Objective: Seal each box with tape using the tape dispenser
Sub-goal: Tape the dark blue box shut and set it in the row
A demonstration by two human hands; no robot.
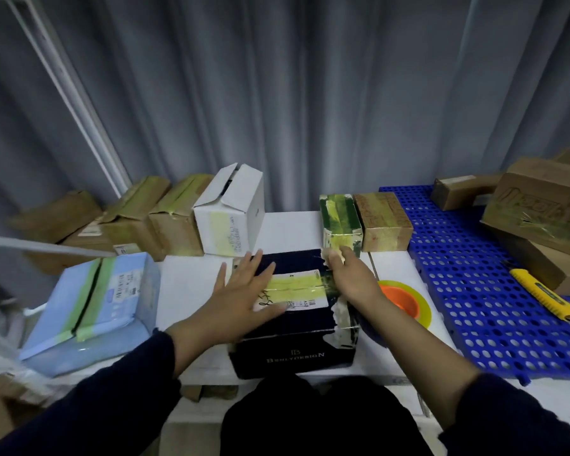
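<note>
A dark navy box [297, 352] stands in front of me on the white table [188, 284], with a strip of yellow tape [297, 287] across its top label. My left hand [244, 294] lies flat on the box top, fingers spread. My right hand [349, 274] rests at the box's right top edge, its fingers on the tape end near the green taped box [339, 218]. A yellow tape roll with an orange core [405, 304] lies on the table just right of my right wrist.
A light blue box [93, 304] sits at the left. Brown boxes [165, 218] and a white box [231, 212] line the back. A brown box [384, 222] stands beside the green one. A blue perforated mat [474, 291] at the right carries a yellow utility knife [547, 296] and cardboard boxes [543, 212].
</note>
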